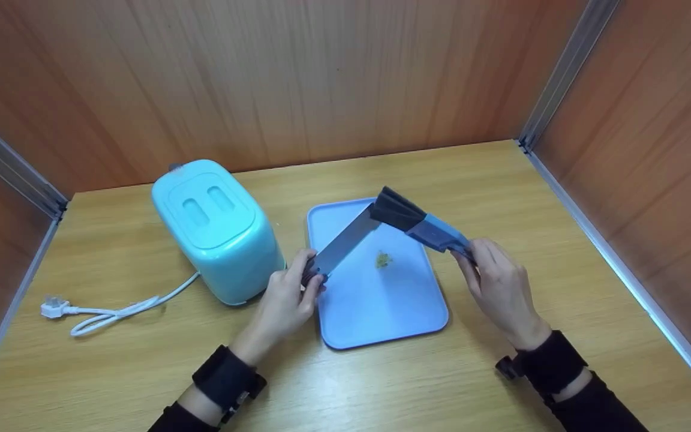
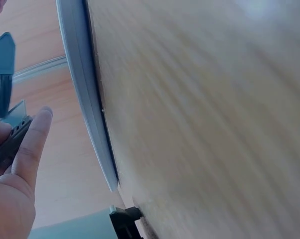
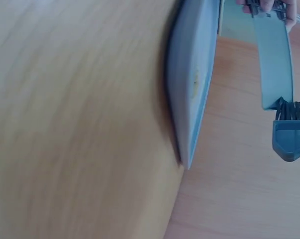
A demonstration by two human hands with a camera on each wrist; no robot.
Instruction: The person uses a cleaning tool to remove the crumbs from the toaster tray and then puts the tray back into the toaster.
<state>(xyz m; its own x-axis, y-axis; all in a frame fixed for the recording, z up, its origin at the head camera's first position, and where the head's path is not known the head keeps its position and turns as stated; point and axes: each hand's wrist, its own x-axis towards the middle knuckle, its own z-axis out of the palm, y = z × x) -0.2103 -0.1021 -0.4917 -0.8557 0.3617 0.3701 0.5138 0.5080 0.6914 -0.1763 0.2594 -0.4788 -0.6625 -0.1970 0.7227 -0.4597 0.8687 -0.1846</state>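
Observation:
My left hand pinches the dark end of a narrow, flat grey crumb tray, held tilted above a blue serving tray. A brush with black bristles and a blue handle is gripped by my right hand. Its bristles touch the far end of the crumb tray, and in the right wrist view the brush head meets that strip too. Below them, a small patch of yellowish crumbs lies on the serving tray. Only the left fingers and palm show in the left wrist view.
A turquoise toaster with two slot shapes in its top stands left of the serving tray. Its white cord and plug lie on the wooden table. Wooden panels with metal edges enclose the back and sides.

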